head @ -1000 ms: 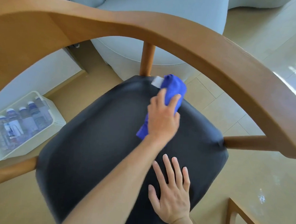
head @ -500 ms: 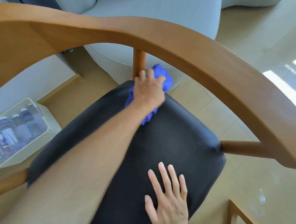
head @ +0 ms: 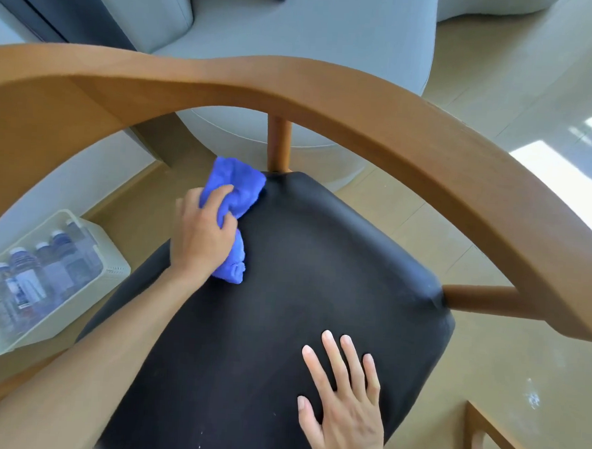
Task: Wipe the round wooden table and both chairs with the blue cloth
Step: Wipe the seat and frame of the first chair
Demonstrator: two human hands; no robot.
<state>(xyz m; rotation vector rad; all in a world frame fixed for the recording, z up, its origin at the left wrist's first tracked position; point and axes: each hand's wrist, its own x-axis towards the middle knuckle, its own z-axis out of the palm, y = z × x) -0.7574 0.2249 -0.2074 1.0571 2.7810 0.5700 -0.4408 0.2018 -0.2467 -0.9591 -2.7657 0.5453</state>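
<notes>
I look down on a wooden chair with a curved armrest rail (head: 362,104) and a black padded seat (head: 319,277). My left hand (head: 201,236) grips the bunched blue cloth (head: 236,183) and presses it on the seat's rear left edge, just left of the back post (head: 278,144). My right hand (head: 343,408) lies flat on the seat's front right part, fingers spread and straight. The round table is out of view.
A white plastic basket (head: 88,302) holding several bottles (head: 27,279) stands on the floor left of the chair. A grey sofa (head: 297,35) sits right behind the chair. Another wooden frame (head: 489,437) pokes in at the bottom right.
My left hand has slid the cloth from the back corner by the post leftward and toward me along the seat's edge. My right hand has stayed flat on the seat.
</notes>
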